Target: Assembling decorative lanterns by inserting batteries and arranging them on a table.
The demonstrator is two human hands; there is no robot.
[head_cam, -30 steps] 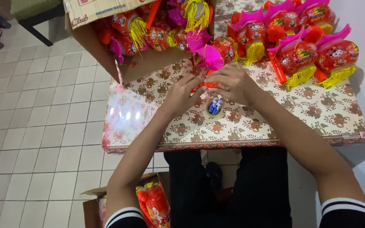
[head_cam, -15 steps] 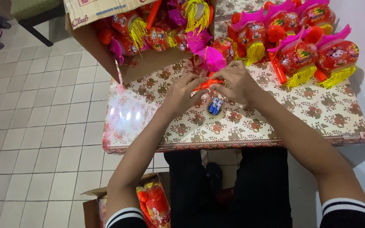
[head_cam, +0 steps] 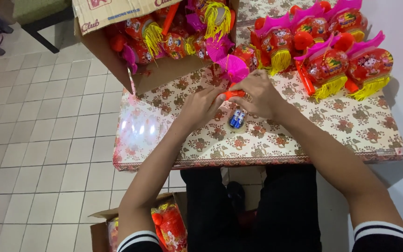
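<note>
My left hand (head_cam: 200, 106) and my right hand (head_cam: 257, 95) meet over the table, both gripping a small orange handle (head_cam: 232, 94) of a toy lantern. The lantern's pink frilled top (head_cam: 233, 68) sticks up just behind my fingers. A small blue and white battery pack (head_cam: 237, 119) lies on the floral tablecloth (head_cam: 304, 130) right below my hands.
An open cardboard box (head_cam: 117, 51) full of red, pink and yellow toy lanterns stands at the table's back left. Several finished lanterns (head_cam: 336, 60) lie at the back right. Another box with a red lantern (head_cam: 169, 226) sits on the tiled floor by my left knee.
Both hands stayed in the same place, with the fingers shifting slightly on the orange handle. The pink top tilted a little.
</note>
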